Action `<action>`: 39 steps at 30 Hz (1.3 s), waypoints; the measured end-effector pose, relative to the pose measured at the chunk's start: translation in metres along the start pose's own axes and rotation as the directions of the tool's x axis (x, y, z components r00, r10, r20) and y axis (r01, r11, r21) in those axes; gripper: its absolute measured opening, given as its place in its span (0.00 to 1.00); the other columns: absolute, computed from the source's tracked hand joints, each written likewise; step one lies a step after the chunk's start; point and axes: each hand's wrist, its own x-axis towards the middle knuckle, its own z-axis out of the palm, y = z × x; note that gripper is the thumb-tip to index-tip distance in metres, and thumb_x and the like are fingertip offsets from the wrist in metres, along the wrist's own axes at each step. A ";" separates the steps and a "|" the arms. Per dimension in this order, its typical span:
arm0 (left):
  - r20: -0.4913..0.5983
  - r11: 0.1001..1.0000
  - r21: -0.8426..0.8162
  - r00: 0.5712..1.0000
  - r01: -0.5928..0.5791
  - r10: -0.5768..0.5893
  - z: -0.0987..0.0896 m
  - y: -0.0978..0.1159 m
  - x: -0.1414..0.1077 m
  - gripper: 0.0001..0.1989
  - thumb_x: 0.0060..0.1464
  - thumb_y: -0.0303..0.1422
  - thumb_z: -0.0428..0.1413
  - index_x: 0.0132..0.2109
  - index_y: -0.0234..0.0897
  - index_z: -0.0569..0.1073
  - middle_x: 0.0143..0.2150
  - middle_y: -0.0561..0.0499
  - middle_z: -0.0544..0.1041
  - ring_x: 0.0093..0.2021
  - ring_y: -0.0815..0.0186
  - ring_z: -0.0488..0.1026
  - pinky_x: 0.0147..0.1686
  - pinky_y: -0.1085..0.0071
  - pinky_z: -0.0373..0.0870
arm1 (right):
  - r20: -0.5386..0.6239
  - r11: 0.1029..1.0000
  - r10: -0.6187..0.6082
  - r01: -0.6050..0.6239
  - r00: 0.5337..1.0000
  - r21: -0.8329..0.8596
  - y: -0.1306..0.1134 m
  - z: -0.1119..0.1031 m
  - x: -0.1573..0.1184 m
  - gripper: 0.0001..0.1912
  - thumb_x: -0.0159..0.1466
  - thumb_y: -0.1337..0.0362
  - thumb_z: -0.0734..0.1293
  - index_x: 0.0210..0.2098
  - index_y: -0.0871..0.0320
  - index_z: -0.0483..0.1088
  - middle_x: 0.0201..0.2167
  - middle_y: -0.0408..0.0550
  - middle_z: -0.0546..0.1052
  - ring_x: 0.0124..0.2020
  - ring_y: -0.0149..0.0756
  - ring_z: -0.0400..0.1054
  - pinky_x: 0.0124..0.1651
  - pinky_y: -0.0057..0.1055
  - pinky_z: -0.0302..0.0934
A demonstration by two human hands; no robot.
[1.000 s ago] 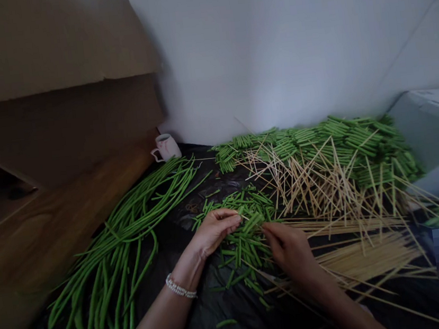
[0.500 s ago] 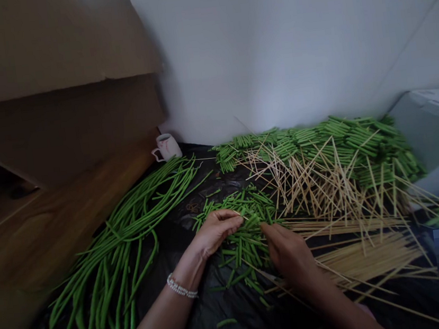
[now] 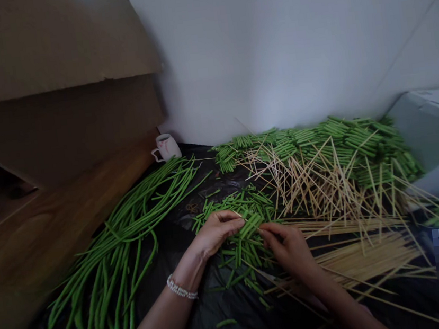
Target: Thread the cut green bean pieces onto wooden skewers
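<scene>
My left hand, with a beaded bracelet at the wrist, pinches a thin wooden skewer at the middle. Several short green bean pieces sit side by side between the two hands, apparently threaded on skewers. The fingers of my right hand are pinched at the right end of these pieces; what they grip is too small to make out. Beneath both hands lies a loose pile of cut bean pieces. To the right, a bundle of bare skewers lies beside my right forearm.
Long uncut beans spread along the left. Skewered bean pieces are stacked at the back right, their sticks pointing forward. A white mug stands by the wall, near a large cardboard box.
My right hand has turned and its fingers now show in a pinch. The bean pieces between the hands are more plainly visible. My left hand has hardly moved.
</scene>
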 end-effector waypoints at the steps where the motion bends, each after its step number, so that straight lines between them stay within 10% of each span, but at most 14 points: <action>1: 0.003 1.000 0.005 1.000 -0.002 0.002 0.000 0.000 0.000 0.13 0.34 0.33 0.71 0.28 0.32 0.79 0.23 0.54 0.74 0.23 0.75 0.66 0.26 0.76 0.58 | -0.003 1.000 -0.006 0.006 1.000 -0.004 0.000 0.000 0.000 0.13 0.66 0.65 0.60 0.34 0.58 0.76 0.21 0.44 0.75 0.23 0.31 0.69 0.29 0.25 0.60; 5: -0.009 1.000 0.028 1.000 -0.011 0.012 -0.002 -0.002 0.001 0.13 0.34 0.33 0.71 0.29 0.33 0.80 0.23 0.54 0.74 0.23 0.75 0.66 0.27 0.76 0.58 | -0.059 0.993 -0.073 0.068 0.996 -0.095 0.000 0.002 -0.002 0.15 0.66 0.67 0.57 0.37 0.60 0.76 0.31 0.50 0.78 0.32 0.35 0.72 0.36 0.28 0.61; 10: -0.003 0.995 0.093 0.999 -0.047 0.048 -0.002 -0.004 0.001 0.13 0.35 0.34 0.71 0.29 0.33 0.80 0.24 0.53 0.75 0.24 0.75 0.65 0.27 0.75 0.58 | 0.018 0.998 0.053 -0.053 0.998 0.024 -0.003 0.000 0.002 0.13 0.65 0.64 0.60 0.32 0.57 0.76 0.19 0.41 0.74 0.22 0.31 0.67 0.27 0.25 0.58; 16: -0.125 0.951 0.216 0.959 -0.223 0.253 -0.009 0.000 0.007 0.17 0.43 0.41 0.66 0.39 0.36 0.81 0.35 0.47 0.80 0.34 0.66 0.72 0.38 0.69 0.65 | -0.246 0.998 0.065 -0.069 0.967 -0.007 0.003 -0.019 0.009 0.12 0.65 0.61 0.61 0.34 0.58 0.74 0.23 0.43 0.76 0.25 0.32 0.69 0.31 0.26 0.60; 24: 0.043 0.442 0.816 0.802 -0.373 0.596 -0.017 -0.013 0.016 0.07 0.50 0.37 0.62 0.36 0.42 0.82 0.35 0.46 0.77 0.41 0.57 0.70 0.47 0.62 0.61 | -0.199 0.995 0.094 -0.094 0.975 0.010 0.006 -0.018 0.010 0.12 0.66 0.60 0.60 0.33 0.57 0.73 0.21 0.41 0.73 0.23 0.31 0.67 0.30 0.26 0.59; 29: 0.110 0.236 0.921 0.788 -0.310 0.606 -0.017 -0.019 0.016 0.04 0.49 0.33 0.62 0.35 0.40 0.80 0.34 0.46 0.76 0.40 0.57 0.68 0.50 0.60 0.59 | -0.178 0.998 0.035 -0.044 0.983 -0.048 0.005 -0.011 0.006 0.11 0.65 0.62 0.60 0.34 0.58 0.74 0.22 0.42 0.75 0.23 0.32 0.69 0.30 0.26 0.60; 34: -0.031 0.507 0.791 0.805 -0.342 0.593 -0.019 -0.008 0.014 0.03 0.52 0.31 0.59 0.34 0.38 0.78 0.34 0.47 0.78 0.38 0.60 0.72 0.45 0.63 0.63 | -0.174 0.995 -0.038 0.022 0.984 -0.097 0.007 -0.007 0.005 0.11 0.66 0.65 0.60 0.35 0.58 0.74 0.29 0.47 0.79 0.29 0.34 0.73 0.33 0.27 0.62; 39: -0.133 0.947 0.181 0.948 -0.265 0.290 -0.014 0.000 0.010 0.18 0.47 0.38 0.64 0.46 0.37 0.77 0.36 0.48 0.80 0.37 0.65 0.75 0.43 0.68 0.67 | -0.139 0.990 -0.097 0.081 0.986 -0.112 0.007 -0.002 0.003 0.12 0.66 0.66 0.58 0.37 0.57 0.74 0.33 0.49 0.80 0.33 0.36 0.74 0.37 0.28 0.65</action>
